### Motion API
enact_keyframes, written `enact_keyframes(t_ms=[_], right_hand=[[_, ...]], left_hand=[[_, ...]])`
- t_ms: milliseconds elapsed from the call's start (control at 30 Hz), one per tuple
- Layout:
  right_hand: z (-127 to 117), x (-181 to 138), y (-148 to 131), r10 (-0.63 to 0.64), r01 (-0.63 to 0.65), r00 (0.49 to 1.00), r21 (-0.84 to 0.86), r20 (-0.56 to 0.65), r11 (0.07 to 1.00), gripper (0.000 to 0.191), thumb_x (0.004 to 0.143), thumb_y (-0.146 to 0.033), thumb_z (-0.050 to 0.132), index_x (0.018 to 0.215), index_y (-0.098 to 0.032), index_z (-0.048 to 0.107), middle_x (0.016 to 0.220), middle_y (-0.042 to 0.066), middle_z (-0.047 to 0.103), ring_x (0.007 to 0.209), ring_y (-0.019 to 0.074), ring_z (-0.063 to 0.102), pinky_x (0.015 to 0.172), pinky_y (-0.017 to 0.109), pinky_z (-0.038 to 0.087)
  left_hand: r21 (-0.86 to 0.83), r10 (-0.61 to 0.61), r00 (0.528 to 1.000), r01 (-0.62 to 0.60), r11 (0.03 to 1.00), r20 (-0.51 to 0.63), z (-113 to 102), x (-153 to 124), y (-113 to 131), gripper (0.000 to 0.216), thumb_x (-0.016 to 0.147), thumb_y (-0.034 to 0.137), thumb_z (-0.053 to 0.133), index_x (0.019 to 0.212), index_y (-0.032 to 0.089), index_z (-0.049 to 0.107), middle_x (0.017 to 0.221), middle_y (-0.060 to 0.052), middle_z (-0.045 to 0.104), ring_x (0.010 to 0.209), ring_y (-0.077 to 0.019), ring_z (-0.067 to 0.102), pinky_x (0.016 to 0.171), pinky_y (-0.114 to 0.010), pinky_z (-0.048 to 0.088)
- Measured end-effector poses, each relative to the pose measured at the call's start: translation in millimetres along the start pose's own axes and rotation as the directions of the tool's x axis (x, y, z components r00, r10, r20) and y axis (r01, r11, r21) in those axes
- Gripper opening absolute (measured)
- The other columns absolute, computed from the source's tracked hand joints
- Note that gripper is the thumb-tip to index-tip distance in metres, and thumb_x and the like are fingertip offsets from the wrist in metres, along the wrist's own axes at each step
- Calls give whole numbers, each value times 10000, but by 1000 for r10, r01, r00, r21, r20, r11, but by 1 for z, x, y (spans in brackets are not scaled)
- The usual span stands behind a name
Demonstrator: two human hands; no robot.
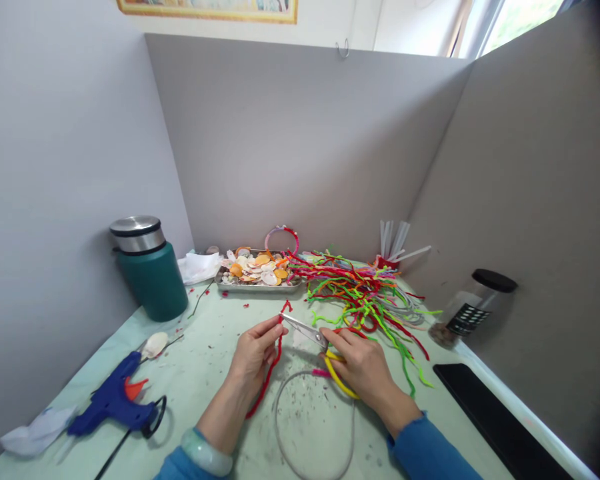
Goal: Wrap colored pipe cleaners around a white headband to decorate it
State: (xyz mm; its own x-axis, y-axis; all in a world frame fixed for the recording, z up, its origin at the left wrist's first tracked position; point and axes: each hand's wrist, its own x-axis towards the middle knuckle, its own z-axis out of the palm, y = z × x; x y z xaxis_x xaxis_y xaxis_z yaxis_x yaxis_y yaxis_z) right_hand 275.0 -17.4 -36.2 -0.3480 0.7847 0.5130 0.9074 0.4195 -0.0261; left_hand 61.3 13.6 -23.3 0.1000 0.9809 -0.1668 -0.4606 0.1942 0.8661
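Observation:
My left hand [258, 353] pinches a red pipe cleaner [270, 379] near its top, and its long end hangs down toward the table. In my right hand [363, 367] is a pair of scissors [307, 330] with yellow handles. The blades point left and meet the pipe cleaner at my left fingertips; whether they are parted is too small to tell. Below and between my hands lies a thin grey hoop [279, 427], with a short pink wrapped stretch [322, 373] at its top.
A metal tray [260, 288] of shells stands at the back beside a heap of coloured pipe cleaners [360, 287]. On the left are a green bottle [155, 280] and a blue glue gun [113, 397]. A jar [467, 313] and a black strip [500, 420] lie right.

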Motion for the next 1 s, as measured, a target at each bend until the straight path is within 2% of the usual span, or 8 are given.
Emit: enact_keyframes(t_ms=[233, 333, 433, 533, 667, 733, 800, 1000], right_hand=[[1, 0, -2, 32, -27, 998, 110, -48, 994, 332, 799, -281, 570, 1121, -204, 600, 860, 57, 666, 724, 181, 620, 608, 260, 449], [4, 0, -2, 171, -129, 978, 291, -124, 948, 347, 792, -341, 591, 1092, -168, 612, 851, 68, 666, 673, 171, 603, 610, 262, 465], [4, 4, -2, 352, -241, 925, 497, -142, 834, 379, 757, -370, 627, 1063, -147, 621, 834, 68, 675, 641, 166, 600, 605, 261, 484], [4, 7, -3, 441, -265, 891, 660, -112, 703, 430, 750, -347, 634, 1131, -155, 584, 925, 76, 679, 756, 188, 628, 693, 282, 504], [12, 6, -9, 387, -229, 922, 788, -12, 571, 442, 722, -306, 659, 1138, -184, 575, 976, 71, 671, 832, 206, 628, 740, 309, 508], [20, 4, -12, 368, -238, 929, 820, 36, 521, 414, 707, -307, 669, 1093, -178, 596, 882, 55, 677, 745, 192, 628, 669, 293, 516], [26, 4, -13, 400, -261, 915, 831, 51, 491, 387, 703, -319, 669, 1052, -164, 605, 782, 36, 661, 659, 171, 607, 597, 270, 506], [25, 6, -6, 570, -293, 822, 864, 9, 410, 408, 702, -371, 659, 1033, -145, 587, 768, 47, 636, 623, 161, 574, 560, 276, 494]], left_hand=[[-3, 5, 1000, -5, 1000, -10, 0, 1, 0, 409, 570, 270, 770, 933, 112, 667, 721, -53, 665, 382, 6, 291, 384, -164, 231], [35, 31, 999, -32, 999, 39, -1, 1, 0, 331, 608, 294, 741, 873, 116, 654, 735, -48, 655, 387, -1, 288, 391, -170, 240], [198, 83, 991, -103, 975, 104, 3, -1, -1, 249, 675, 341, 677, 811, 135, 647, 682, -22, 632, 406, -26, 323, 413, -179, 253], [452, 144, 964, -233, 861, 223, 10, -6, -3, 199, 712, 334, 627, 726, 139, 666, 580, -9, 591, 503, -87, 446, 499, -198, 325], [634, 188, 905, -404, 659, 381, 16, -11, -9, 183, 743, 296, 573, 731, 167, 702, 644, -29, 622, 617, -145, 514, 582, -225, 362], [665, 218, 894, -438, 605, 391, 16, -11, -10, 187, 756, 289, 554, 745, 181, 706, 675, -33, 639, 640, -156, 527, 597, -228, 367], [674, 214, 895, -436, 597, 390, 15, -10, -10, 190, 761, 282, 544, 768, 186, 708, 693, -35, 653, 650, -162, 541, 605, -229, 374], [742, 233, 891, -455, 493, 391, 10, -6, -9, 183, 744, 236, 556, 797, 218, 730, 786, -53, 697, 733, -191, 592, 676, -256, 391]])
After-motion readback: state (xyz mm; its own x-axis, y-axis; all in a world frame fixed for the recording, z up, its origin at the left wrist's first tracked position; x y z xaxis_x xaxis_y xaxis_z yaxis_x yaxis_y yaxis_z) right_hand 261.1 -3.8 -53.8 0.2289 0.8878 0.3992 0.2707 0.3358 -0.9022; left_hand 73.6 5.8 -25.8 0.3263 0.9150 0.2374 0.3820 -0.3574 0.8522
